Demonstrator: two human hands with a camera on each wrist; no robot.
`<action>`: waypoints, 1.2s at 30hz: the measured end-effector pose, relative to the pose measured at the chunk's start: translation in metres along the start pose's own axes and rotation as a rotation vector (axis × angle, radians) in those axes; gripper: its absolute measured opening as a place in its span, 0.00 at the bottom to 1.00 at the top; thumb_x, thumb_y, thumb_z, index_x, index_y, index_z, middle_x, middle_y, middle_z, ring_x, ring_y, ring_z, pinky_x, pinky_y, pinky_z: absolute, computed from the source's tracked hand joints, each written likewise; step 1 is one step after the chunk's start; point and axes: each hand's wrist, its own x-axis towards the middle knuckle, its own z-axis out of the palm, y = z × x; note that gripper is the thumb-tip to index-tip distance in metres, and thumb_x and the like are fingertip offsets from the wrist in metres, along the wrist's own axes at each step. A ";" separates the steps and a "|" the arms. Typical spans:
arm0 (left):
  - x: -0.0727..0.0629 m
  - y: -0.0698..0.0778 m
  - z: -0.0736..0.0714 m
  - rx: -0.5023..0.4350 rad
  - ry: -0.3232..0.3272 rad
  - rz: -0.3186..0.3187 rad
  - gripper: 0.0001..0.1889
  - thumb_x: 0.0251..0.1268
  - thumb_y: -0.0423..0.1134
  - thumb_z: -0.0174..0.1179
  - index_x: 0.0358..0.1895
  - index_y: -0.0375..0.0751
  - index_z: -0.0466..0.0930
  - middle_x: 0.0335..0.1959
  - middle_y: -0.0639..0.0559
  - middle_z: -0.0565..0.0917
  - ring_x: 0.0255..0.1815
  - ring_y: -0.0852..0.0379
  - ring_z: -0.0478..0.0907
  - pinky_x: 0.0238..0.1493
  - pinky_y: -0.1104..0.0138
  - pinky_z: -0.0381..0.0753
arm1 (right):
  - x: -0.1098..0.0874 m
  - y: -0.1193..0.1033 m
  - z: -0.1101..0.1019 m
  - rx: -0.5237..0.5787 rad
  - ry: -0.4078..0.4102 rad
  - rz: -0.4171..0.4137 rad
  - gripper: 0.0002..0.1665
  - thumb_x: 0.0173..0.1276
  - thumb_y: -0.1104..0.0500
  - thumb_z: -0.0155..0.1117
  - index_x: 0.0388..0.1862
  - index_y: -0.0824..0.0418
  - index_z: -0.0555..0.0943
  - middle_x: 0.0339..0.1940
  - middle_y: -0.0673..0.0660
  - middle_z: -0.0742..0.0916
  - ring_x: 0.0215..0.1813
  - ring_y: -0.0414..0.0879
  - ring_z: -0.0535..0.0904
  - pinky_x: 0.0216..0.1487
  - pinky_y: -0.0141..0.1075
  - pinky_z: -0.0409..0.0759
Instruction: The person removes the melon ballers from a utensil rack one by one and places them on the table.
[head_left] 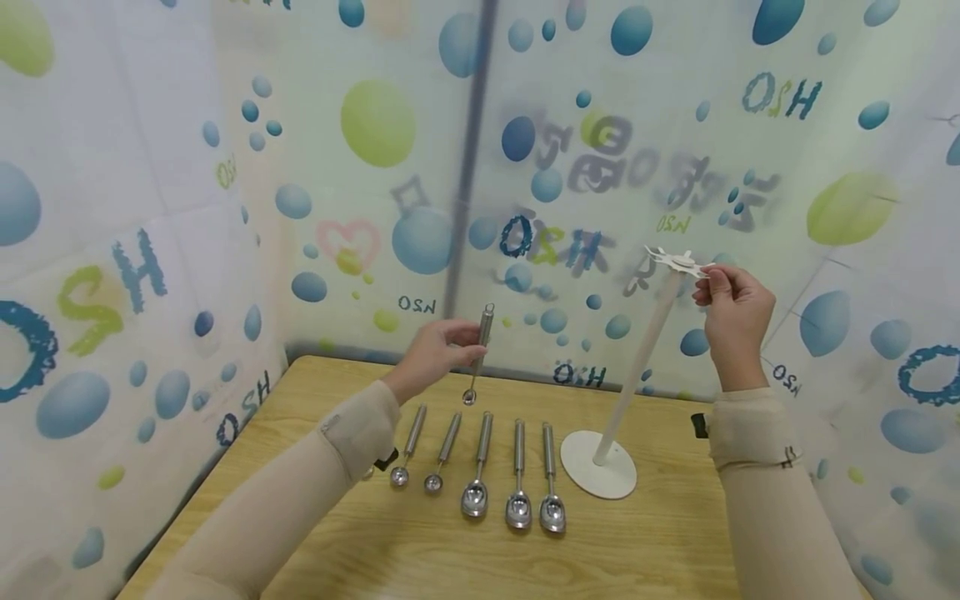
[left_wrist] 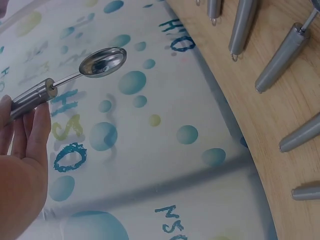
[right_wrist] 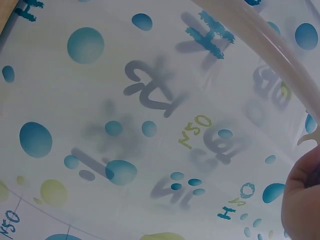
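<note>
My left hand [head_left: 435, 354] pinches a metal melon baller [head_left: 486, 325] by its handle, in the air above the far side of the table. Its small bowl [left_wrist: 103, 62] points down in the head view and shows clearly in the left wrist view. On the right, a white stand [head_left: 648, 350] rises from a round base, topped by a ring of hooks [head_left: 681, 262]. The fingers and thumb of my right hand [head_left: 737, 315] pinch one of these hooks. In the right wrist view only part of that hand [right_wrist: 302, 195] and the pole appear.
Two melon ballers [head_left: 400, 477] and three larger scoops [head_left: 474, 500] lie in a row on the wooden table [head_left: 630, 550]. Another small bowl [head_left: 367, 473] is mostly hidden by my left sleeve. Patterned curtains [head_left: 420, 242] close off the back and sides.
</note>
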 end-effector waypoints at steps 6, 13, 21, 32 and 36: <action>-0.011 -0.008 -0.014 0.007 0.001 -0.002 0.19 0.69 0.40 0.67 0.61 0.45 0.83 0.50 0.48 0.87 0.49 0.52 0.84 0.50 0.54 0.85 | -0.001 0.001 -0.001 0.021 0.002 0.008 0.19 0.74 0.54 0.60 0.52 0.68 0.85 0.30 0.44 0.84 0.30 0.36 0.80 0.39 0.21 0.81; -0.026 -0.018 -0.031 -0.038 0.006 -0.065 0.21 0.71 0.39 0.66 0.65 0.41 0.79 0.55 0.45 0.85 0.51 0.48 0.84 0.54 0.57 0.84 | -0.001 -0.001 0.001 0.076 0.009 0.005 0.13 0.74 0.57 0.62 0.47 0.65 0.87 0.28 0.46 0.85 0.29 0.36 0.81 0.37 0.21 0.81; -0.035 -0.031 -0.048 -0.042 0.036 -0.108 0.22 0.69 0.40 0.68 0.64 0.39 0.80 0.57 0.44 0.85 0.53 0.47 0.83 0.55 0.54 0.83 | -0.001 -0.004 0.000 0.080 0.001 0.018 0.16 0.72 0.54 0.63 0.47 0.64 0.87 0.29 0.47 0.85 0.29 0.37 0.81 0.38 0.21 0.81; -0.044 -0.050 -0.070 -0.020 0.056 -0.162 0.24 0.71 0.38 0.66 0.67 0.37 0.76 0.63 0.40 0.81 0.58 0.46 0.82 0.52 0.61 0.84 | -0.001 -0.002 0.001 0.056 0.004 0.001 0.20 0.72 0.53 0.62 0.49 0.69 0.85 0.29 0.45 0.85 0.29 0.36 0.80 0.38 0.21 0.81; -0.047 -0.057 -0.080 -0.033 0.066 -0.181 0.25 0.71 0.38 0.65 0.68 0.34 0.75 0.65 0.37 0.78 0.60 0.44 0.81 0.54 0.60 0.84 | 0.000 -0.001 0.001 0.051 0.003 -0.001 0.20 0.73 0.54 0.62 0.50 0.70 0.85 0.29 0.45 0.85 0.30 0.36 0.80 0.38 0.21 0.81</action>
